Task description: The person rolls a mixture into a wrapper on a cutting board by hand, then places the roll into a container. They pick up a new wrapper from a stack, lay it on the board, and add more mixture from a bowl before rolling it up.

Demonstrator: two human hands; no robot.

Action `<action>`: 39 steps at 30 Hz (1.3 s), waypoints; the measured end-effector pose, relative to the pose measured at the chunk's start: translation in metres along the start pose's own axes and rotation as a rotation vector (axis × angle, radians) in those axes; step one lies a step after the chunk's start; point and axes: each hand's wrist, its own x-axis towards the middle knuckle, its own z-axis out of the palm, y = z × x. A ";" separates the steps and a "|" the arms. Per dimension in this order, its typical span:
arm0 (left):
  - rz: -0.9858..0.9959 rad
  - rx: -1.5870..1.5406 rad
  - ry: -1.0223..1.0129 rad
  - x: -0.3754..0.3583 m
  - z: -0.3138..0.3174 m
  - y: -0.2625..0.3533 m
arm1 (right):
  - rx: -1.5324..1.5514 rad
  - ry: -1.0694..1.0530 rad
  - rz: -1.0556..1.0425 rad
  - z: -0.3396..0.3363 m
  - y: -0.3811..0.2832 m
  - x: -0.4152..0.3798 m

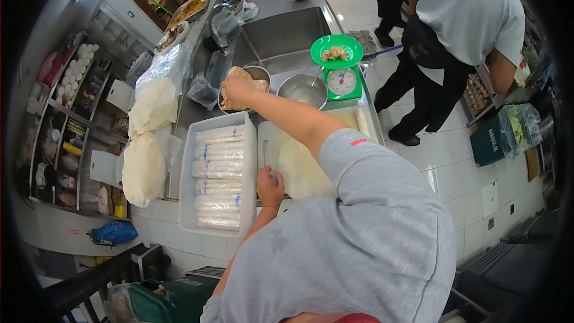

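My right hand [236, 91] reaches into a steel bowl of pale brown minced filling [254, 78]; its fingers are hidden in the bowl. My left hand [270, 186] rests at the left edge of the white board [268, 137], thumb and fingers apart, holding nothing. A thin pale wrapper sheet [302, 170] lies flat on that board, partly under my right arm. At the board's far right lies a pale roll [362, 121]. Beside my left hand stands a white tub [186, 203] filled with several plastic-wrapped rolls [220, 170].
A green scale [342, 83] carries a green dish [354, 48] with some filling. Next to it sits a metal bowl [290, 91] with a utensil. Stacked wrapper sheets [144, 170] lie left, the sink [284, 36] beyond. A co-worker [460, 18] stands to the right.
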 end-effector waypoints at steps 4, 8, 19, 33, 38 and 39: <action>-0.012 -0.009 0.003 -0.001 0.002 -0.003 | -0.166 -0.057 -0.087 0.048 -0.004 0.005; -0.040 -0.028 -0.002 0.000 0.001 -0.002 | -0.398 -0.248 -0.025 0.055 -0.016 0.011; -0.047 0.006 -0.013 0.000 -0.001 -0.001 | -0.222 -0.118 0.209 0.039 -0.009 0.009; 0.017 0.022 0.028 -0.001 0.001 -0.002 | 0.131 -0.225 0.459 -0.130 0.171 0.003; 0.031 0.041 0.028 -0.002 0.004 -0.005 | -0.326 -0.215 0.369 -0.197 0.236 -0.065; 0.026 0.043 0.022 -0.001 0.004 -0.005 | -0.374 -0.230 0.393 -0.202 0.239 -0.073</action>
